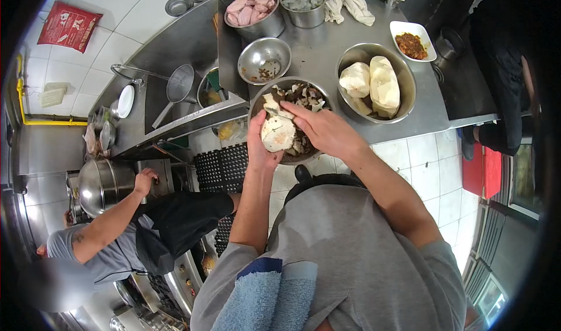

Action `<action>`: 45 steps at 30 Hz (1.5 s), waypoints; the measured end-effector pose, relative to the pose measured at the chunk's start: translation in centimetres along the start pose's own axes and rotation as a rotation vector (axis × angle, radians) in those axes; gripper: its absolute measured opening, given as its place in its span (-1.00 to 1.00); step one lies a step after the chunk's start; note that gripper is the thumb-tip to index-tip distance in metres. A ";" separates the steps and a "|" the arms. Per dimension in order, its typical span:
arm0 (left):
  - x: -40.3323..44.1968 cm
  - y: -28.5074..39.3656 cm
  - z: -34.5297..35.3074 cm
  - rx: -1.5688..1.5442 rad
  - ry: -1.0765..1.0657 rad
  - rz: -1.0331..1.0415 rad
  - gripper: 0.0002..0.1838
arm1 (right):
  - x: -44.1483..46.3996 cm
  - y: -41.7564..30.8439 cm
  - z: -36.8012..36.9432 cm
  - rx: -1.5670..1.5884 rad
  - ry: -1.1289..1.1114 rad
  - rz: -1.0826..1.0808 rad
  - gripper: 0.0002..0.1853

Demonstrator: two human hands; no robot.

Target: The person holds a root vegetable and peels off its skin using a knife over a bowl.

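Note:
My left hand [262,142] is closed around a whitish peeled root [278,134], its kind unclear, with a few dark specks on it. My right hand [323,131] is closed, its fingertips against the upper part of that root; whatever it grips there is hidden or too small to name. Both hands are over a steel bowl [320,155] of dark brown and white peelings [304,95]. To the right, a larger steel bowl [411,104] holds large peeled white pieces [384,88].
Around the steel counter [318,47] stand a small steel bowl [266,47], a pot of pink meat [252,10], a pot of greyish pieces [302,8], a cloth [350,6] and a white dish of reddish food [412,43]. A co-worker [108,240] is at the left.

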State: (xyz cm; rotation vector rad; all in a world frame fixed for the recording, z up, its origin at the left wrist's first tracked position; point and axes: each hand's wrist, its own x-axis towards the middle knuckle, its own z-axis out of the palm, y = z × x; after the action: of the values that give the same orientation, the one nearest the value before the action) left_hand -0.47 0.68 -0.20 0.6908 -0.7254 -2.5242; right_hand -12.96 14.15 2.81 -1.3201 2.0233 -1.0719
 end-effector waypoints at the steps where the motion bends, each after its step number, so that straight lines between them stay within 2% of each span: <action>1: 0.0 -0.4 -0.2 -0.004 0.001 -0.014 -0.59 | 0.4 0.3 0.2 -0.002 0.004 0.022 -0.56; 5: -0.2 -0.6 -0.7 -0.023 -0.045 -0.038 -0.61 | 1.3 1.2 0.7 0.047 0.066 -0.063 -0.57; 6: -0.3 -0.5 -0.3 -0.024 0.013 -0.038 -0.61 | 1.6 1.2 0.9 0.048 0.073 -0.069 -0.57; 13: -0.7 0.3 -0.8 -0.013 0.034 -0.022 -0.61 | 2.6 0.4 1.5 0.106 0.065 -0.117 -0.61; 19: -0.8 0.5 -1.8 0.000 0.031 -0.059 -0.61 | 3.2 0.4 1.9 0.133 -0.022 -0.009 -0.61; 21: -0.8 0.6 -1.3 -0.043 0.071 -0.070 -0.60 | 4.8 4.2 5.2 0.219 0.203 -0.262 -0.64; 23: -0.8 0.7 -1.7 -0.051 0.028 -0.086 -0.58 | 4.7 4.8 5.0 0.539 0.101 -0.111 -0.70; 25: -0.5 0.6 -3.1 -0.022 -0.098 -0.114 -0.56 | 2.6 1.6 0.8 1.051 -0.347 0.478 -0.80; 28: -0.8 0.5 -2.9 -0.024 0.060 -0.121 -0.53 | 1.2 0.5 0.6 1.332 -0.268 0.548 -0.81; 29: -1.0 0.5 -3.0 -0.024 0.025 -0.114 -0.53 | 0.8 0.8 0.4 1.427 -0.249 0.562 -0.79; 31: -1.4 0.9 -2.5 -0.018 -0.047 -0.100 -0.52 | 0.5 1.2 0.3 1.265 -0.181 0.556 -0.75; 33: -1.6 1.1 -2.1 0.007 -0.004 -0.069 -0.51 | 0.2 1.8 0.2 1.032 -0.156 0.526 -0.66; 36: -1.4 1.4 -1.7 0.059 0.002 -0.036 -0.53 | 0.2 3.1 1.5 0.452 -0.049 0.254 -0.53; 38: -1.5 1.3 -1.0 0.083 0.033 -0.008 -0.55 | -0.2 3.4 1.9 0.208 0.011 0.145 -0.48; 40: -1.4 1.0 -1.2 0.083 0.021 -0.010 -0.56 | -0.9 1.1 1.2 0.099 0.058 0.109 -0.48; 43: -1.5 0.7 -1.2 0.101 0.017 -0.031 -0.58 | -0.9 0.0 0.3 0.126 -0.039 0.157 -0.48; 45: -1.8 0.6 -1.0 0.118 0.031 -0.038 -0.58 | -0.7 0.5 0.5 0.141 -0.008 0.082 -0.51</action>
State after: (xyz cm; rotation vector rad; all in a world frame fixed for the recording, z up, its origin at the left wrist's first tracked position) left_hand 1.66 0.72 -0.01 0.7889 -0.8640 -2.5147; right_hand -12.54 14.76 2.16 -1.1585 1.9408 -1.1469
